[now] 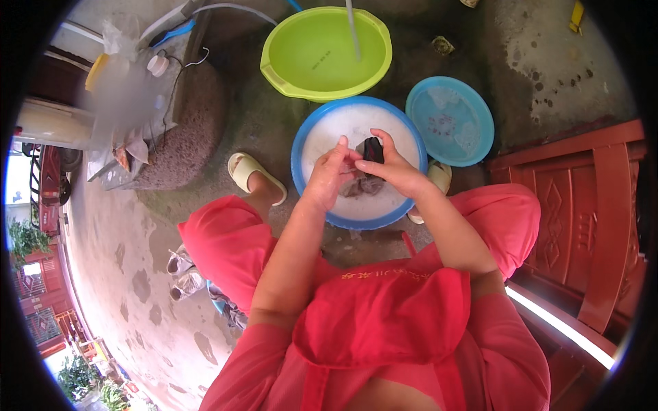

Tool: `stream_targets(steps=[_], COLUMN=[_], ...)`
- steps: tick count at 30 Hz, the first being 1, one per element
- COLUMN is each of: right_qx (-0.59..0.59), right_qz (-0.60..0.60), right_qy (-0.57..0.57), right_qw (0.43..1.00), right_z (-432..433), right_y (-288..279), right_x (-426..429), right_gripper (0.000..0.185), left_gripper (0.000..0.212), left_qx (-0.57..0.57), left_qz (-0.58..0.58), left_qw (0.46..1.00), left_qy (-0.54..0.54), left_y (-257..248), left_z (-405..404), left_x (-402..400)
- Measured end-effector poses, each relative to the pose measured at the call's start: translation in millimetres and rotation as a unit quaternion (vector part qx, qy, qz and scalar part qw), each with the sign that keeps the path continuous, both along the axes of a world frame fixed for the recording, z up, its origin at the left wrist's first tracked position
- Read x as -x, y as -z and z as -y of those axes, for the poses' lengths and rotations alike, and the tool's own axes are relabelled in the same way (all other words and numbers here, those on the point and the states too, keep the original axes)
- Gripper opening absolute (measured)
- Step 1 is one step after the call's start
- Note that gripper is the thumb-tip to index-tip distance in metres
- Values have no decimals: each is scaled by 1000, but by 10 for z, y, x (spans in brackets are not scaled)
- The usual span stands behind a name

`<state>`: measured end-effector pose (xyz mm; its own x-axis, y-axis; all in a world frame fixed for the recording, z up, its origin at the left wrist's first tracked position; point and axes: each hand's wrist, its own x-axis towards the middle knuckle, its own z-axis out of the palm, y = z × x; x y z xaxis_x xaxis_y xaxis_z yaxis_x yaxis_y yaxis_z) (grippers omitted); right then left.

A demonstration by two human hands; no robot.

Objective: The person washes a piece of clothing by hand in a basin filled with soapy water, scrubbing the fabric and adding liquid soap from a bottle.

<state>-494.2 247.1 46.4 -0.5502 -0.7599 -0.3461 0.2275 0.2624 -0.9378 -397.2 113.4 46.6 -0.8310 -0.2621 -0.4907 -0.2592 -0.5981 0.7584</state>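
Observation:
My right hand (400, 170) grips a small black object (372, 150) between thumb and fingers; its exact kind is unclear. Close on its left is my left hand (329, 174), wet, with fingers bent towards the object. Whether this hand holds anything, I cannot tell. Both hands are above a round blue basin (299, 177) full of white suds. Below them, a grey-brown wet cloth (361, 187) shows in the foam, partly hidden by my fingers.
Beyond the blue basin stands a lime-green basin (318, 61) with a pale hose (352, 28) hanging in. A turquoise basin (462, 123) holds soapy water on the right, near red panelled doors (560, 216). At left are a stone block (193, 128) and sneakers (186, 282).

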Motion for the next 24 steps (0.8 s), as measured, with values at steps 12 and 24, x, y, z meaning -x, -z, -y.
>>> stream_targets(steps=[12, 24], right_qx=[48, -312], right_qz=[-327, -350], right_qy=[90, -282], right_qw=[940, 837], right_z=[290, 210], right_y=[734, 2022], right_x=[264, -80], right_gripper=[26, 46], left_gripper=[15, 19], left_qx=[209, 157], left_qz=[2, 17], left_qw=[977, 986], left_qy=[-27, 51], left_y=[-945, -839], left_z=[584, 677], left_x=[46, 580])
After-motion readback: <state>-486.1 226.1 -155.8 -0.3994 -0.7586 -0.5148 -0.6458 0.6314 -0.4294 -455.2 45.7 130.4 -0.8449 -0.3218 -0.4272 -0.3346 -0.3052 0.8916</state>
